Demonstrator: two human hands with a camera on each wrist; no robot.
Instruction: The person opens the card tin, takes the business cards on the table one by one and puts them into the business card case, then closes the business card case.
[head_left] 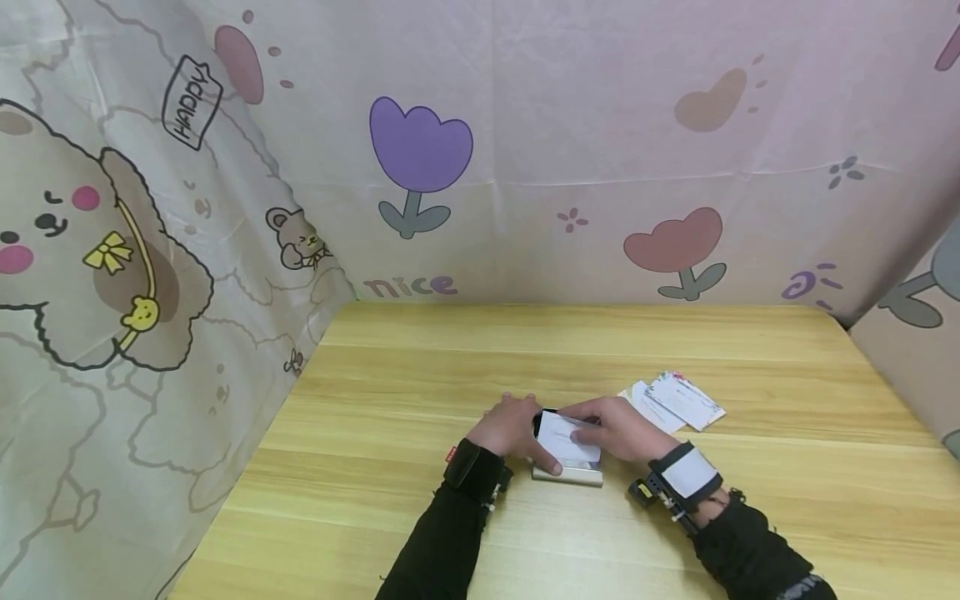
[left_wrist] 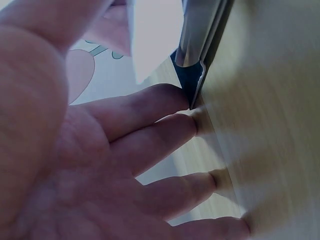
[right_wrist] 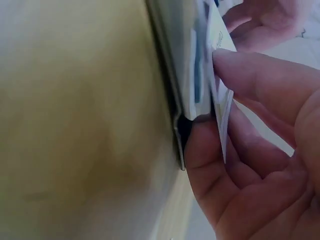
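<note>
A slim card case (head_left: 567, 477) with a silvery front edge and a dark inside lies on the table. My left hand (head_left: 512, 429) holds its left side, thumb at the front and index fingertip at the case's edge (left_wrist: 192, 82). The other left fingers are spread, their tips down at the tabletop. My right hand (head_left: 618, 429) pinches a white printed card (head_left: 558, 437) over the case, thumb on its face. In the right wrist view the card (right_wrist: 223, 120) stands tilted away from the case, with a fingertip (right_wrist: 202, 145) in between at the case's corner.
A few white cards with floral prints (head_left: 686, 400) lie overlapping on the wooden table (head_left: 360, 500), just beyond my right hand. A patterned cloth (head_left: 540, 150) hangs behind the table and along its left and right sides.
</note>
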